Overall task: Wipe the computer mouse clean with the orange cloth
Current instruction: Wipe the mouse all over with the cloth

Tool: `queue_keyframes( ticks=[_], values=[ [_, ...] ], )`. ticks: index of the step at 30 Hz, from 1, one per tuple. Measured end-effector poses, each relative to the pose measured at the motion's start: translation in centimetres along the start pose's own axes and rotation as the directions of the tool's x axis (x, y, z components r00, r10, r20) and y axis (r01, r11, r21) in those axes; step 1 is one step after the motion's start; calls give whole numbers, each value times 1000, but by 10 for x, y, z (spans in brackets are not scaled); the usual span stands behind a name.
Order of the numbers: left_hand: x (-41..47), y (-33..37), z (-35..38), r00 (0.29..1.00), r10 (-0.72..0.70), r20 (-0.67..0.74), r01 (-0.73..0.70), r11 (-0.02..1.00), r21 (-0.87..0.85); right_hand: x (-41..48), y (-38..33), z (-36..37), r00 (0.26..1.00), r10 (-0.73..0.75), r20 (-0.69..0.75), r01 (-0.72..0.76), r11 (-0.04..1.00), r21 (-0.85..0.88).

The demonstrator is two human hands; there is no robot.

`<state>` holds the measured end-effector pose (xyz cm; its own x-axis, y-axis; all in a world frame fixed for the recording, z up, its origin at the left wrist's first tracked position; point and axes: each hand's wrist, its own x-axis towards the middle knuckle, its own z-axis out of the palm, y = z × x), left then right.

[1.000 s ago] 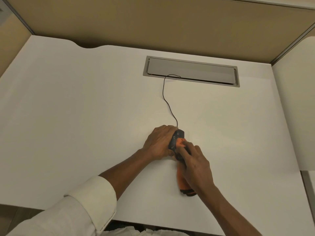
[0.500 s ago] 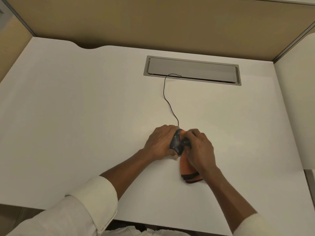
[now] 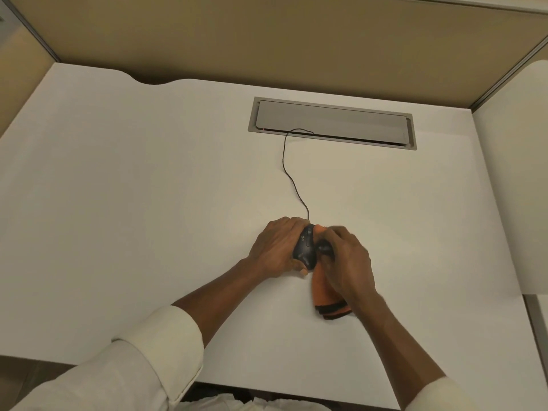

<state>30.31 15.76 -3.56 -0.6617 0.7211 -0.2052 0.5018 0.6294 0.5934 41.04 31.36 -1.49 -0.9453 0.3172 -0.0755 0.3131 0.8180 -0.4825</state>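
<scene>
A black wired computer mouse (image 3: 304, 247) sits tilted on its side near the middle of the white desk (image 3: 148, 203). My left hand (image 3: 277, 247) grips it from the left. My right hand (image 3: 348, 259) presses the orange cloth (image 3: 326, 295) against the mouse's right side. The cloth has a dark border and trails toward me from under my right palm; a small orange tip shows above my fingers. The right side of the mouse is hidden by my fingers and the cloth.
The mouse's thin black cable (image 3: 292, 176) runs back across the desk into a grey cable hatch (image 3: 332, 123). Tan partition walls (image 3: 267, 40) close off the back and sides. A second white surface (image 3: 513, 173) adjoins on the right.
My right hand has slid forward with the cloth along the mouse's right side, from its rear to its front. My left hand has kept its hold, tipping the mouse a little more.
</scene>
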Motion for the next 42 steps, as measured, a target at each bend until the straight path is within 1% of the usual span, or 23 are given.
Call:
queue_keyframes(
  ticks=[5,9,12,16,19,21,23,24,26,29,31,33,34,36,38,39,41,42],
  values=[
    [0,-5,1,999,41,-13,-40,999,37,-48,-4,6,998,-61,-15,60,994,-94],
    [0,-7,3,998,53,-18,-52,997,56,-65,-6,4,999,-49,23,52,993,-111],
    [1,-7,5,998,57,-6,-56,995,80,-68,-8,-3,999,31,19,-31,999,-16],
    [0,-9,6,999,47,13,-48,998,47,-74,-6,-11,982,187,1,-182,956,229],
    [-2,-12,6,999,33,37,-33,999,13,-78,0,-18,964,267,8,-247,877,411],
    [-2,-15,5,997,2,73,-1,1000,-15,-81,3,-24,950,302,79,-299,808,507],
    [-6,-13,3,996,-41,78,44,998,-39,-83,5,-30,932,334,144,-353,739,573],
    [-10,-11,2,997,-57,56,60,997,-49,-83,5,-32,923,350,162,-373,703,606],
    [-22,-5,-1,996,-76,-45,72,994,-79,-84,6,-34,902,393,178,-401,610,684],
    [-48,14,-8,969,-149,-199,113,976,-184,-83,2,-38,873,446,198,-410,451,793],
    [-65,27,-14,946,-212,-246,139,949,-283,-81,-1,-39,868,454,199,-399,403,823],
    [-83,41,-21,934,-224,-278,109,921,-374,-80,-8,-41,867,460,190,-394,402,826],
    [-91,49,-26,931,-214,-297,80,910,-407,-79,-13,-42,870,462,172,-387,425,819],
    [-105,63,-34,934,-170,-314,9,891,-455,-79,-29,-45,890,445,98,-343,513,787],
    [-115,77,-37,958,-110,-265,-35,872,-487,-81,-46,-44,907,421,22,-294,596,747],
    [-119,82,-36,971,-85,-225,-39,869,-494,-82,-54,-42,910,414,-2,-278,615,738],
    [-127,90,-35,985,-74,-158,-20,853,-522,-84,-68,-39,916,400,-10,-258,607,751],
    [-131,91,-36,987,-82,-142,-12,828,-560,-85,-72,-39,922,387,5,-252,589,768]
  ],
)
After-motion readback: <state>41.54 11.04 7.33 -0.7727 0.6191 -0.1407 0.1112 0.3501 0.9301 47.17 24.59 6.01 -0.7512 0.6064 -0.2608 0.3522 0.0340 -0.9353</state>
